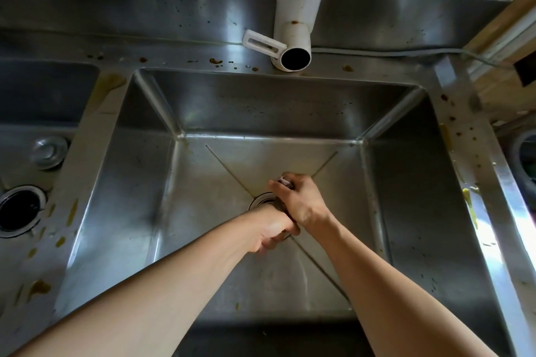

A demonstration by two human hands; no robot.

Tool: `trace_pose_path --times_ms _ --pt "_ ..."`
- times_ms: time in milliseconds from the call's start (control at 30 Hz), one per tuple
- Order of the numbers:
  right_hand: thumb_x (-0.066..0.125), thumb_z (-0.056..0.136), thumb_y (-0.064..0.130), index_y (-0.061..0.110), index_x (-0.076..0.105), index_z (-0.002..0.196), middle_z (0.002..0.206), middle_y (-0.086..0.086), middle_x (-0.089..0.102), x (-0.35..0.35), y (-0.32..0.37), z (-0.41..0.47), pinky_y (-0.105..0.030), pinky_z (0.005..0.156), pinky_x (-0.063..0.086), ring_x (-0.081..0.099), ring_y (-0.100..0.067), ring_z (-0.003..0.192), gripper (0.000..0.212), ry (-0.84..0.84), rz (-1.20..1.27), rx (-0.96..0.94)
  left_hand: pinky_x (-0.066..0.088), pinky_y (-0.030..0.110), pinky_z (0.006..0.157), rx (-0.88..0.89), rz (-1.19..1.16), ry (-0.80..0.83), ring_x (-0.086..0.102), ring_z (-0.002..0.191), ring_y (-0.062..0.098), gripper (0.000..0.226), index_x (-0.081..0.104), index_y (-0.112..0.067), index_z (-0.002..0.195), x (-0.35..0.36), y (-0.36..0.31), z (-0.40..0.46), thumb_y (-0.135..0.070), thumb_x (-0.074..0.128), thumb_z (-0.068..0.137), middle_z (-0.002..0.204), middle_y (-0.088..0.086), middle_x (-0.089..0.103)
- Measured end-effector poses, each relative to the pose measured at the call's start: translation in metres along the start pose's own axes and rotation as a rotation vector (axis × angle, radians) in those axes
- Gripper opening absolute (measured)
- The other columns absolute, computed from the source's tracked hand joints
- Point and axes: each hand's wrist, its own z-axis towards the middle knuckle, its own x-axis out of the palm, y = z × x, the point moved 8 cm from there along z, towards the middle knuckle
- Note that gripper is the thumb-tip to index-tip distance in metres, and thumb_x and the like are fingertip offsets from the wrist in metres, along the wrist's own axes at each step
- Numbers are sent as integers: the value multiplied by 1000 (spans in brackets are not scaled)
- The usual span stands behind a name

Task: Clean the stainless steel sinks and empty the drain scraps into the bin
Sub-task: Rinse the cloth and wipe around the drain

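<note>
1. Right hand [301, 200] curls round a small dark object at the drain [262, 199]; what it is, I cannot tell.
2. Left hand [274, 230] curls at the drain's near edge, gripping something hidden beneath.
3. The drain sits mid-floor of the sink [139, 182].
4. A white spout [295, 58] hangs over the back rim.
5. A second sink [43, 101] lies left, with stopper [48, 152] and open drain hole [18, 210].

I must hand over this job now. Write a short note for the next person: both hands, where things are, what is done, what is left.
Left hand: curled at the drain of the middle sink; what it grips is hidden.
Right hand: curled round a small object above the drain; unclear what.
Left sink: drain open, its plug lying beside it.
Done: cannot tell.
Left: brown and yellow stains on the rims; scraps to the bin, which is not in view.
</note>
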Motion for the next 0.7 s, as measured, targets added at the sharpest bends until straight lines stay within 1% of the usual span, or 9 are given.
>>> trace_pose_path --times_ms 67,133,233,300,367,467,567,633,700 --pt "61 88 26 19 47 53 52 8 48 -2 -1 3 -16 48 34 42 -10 54 38 -46 -78 -3 19 20 45 117 54 -182 30 46 13 26 43 -17 63 -10 -9 4 -9 51 87 53 -2 35" --pt "56 89 26 17 46 53 56 2 48 0 -5 7 -27 55 36 43 -18 61 38 -68 -127 12 28 22 46 185 150 -331 43 55 16 25 44 -19 64 -19 -13 5 -10 54 86 60 -1 44" --pt "50 90 27 19 44 54 66 -5 54 7 -20 15 -27 66 34 46 -26 70 37 -75 -214 61 39 24 58 151 249 -437 64 83 26 17 52 -19 69 -29 -6 12 -22 58 85 83 5 64" --pt "46 90 28 17 45 58 79 -13 60 14 -33 21 -27 68 35 51 -30 76 34 -73 -265 92 41 24 60 99 293 -493 65 86 27 13 61 -17 82 -35 4 22 -29 59 83 95 7 68" --pt "43 90 29 13 49 66 91 -19 65 22 -44 24 -29 69 38 56 -35 84 30 -59 -295 126 39 22 57 83 345 -559 61 76 25 21 66 -15 91 -41 12 32 -32 58 83 95 6 69" --pt "41 92 30 13 56 79 100 -21 66 31 -55 29 -29 72 41 59 -38 92 26 -24 -305 160 33 21 51 40 409 -654 53 70 22 24 67 -14 95 -49 18 38 -31 51 88 97 3 70" --pt "41 94 26 9 59 82 102 -22 66 33 -60 32 -27 69 39 60 -37 93 27 10 -289 171 36 22 58 82 537 -670 61 81 26 17 63 -16 86 -49 12 40 -28 51 88 95 1 68" --pt "42 95 22 4 62 87 103 -23 66 32 -61 34 -25 68 36 60 -37 95 28 28 -287 170 40 24 63 114 633 -664 63 89 29 15 65 -15 91 -48 6 39 -26 55 85 98 5 68" --pt "43 94 20 3 63 90 105 -22 66 32 -62 35 -26 69 37 59 -37 96 26 42 -288 166 45 28 70 136 743 -657 64 96 31 23 66 -13 100 -47 1 39 -25 59 82 102 8 68"
